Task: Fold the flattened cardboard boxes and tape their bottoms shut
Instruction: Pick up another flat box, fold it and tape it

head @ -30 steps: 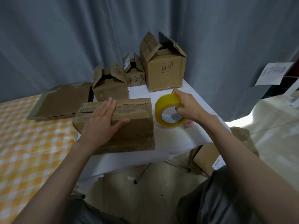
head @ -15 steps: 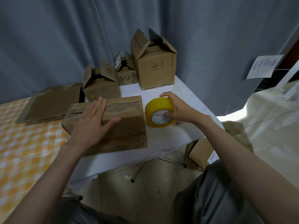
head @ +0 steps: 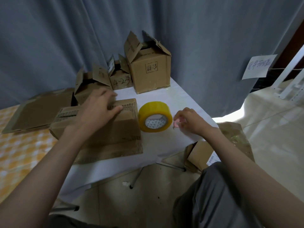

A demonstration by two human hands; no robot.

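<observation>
I see a grey curtain [head: 65, 38] hanging behind the white-clothed table [head: 164, 142]. A handwritten paper note [head: 258, 66] is pinned right of the table, by a white metal frame [head: 292, 76]. Left of the table lies a yellow-and-white checked cloth [head: 21, 153]. Below the table's edge, black metal legs [head: 136, 178] stand on the beige floor [head: 131, 203].

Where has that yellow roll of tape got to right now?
The yellow tape roll stands on edge on the white table, mid-frame in the head view, just right of the cardboard box under the left hand and left of the right hand.
</observation>
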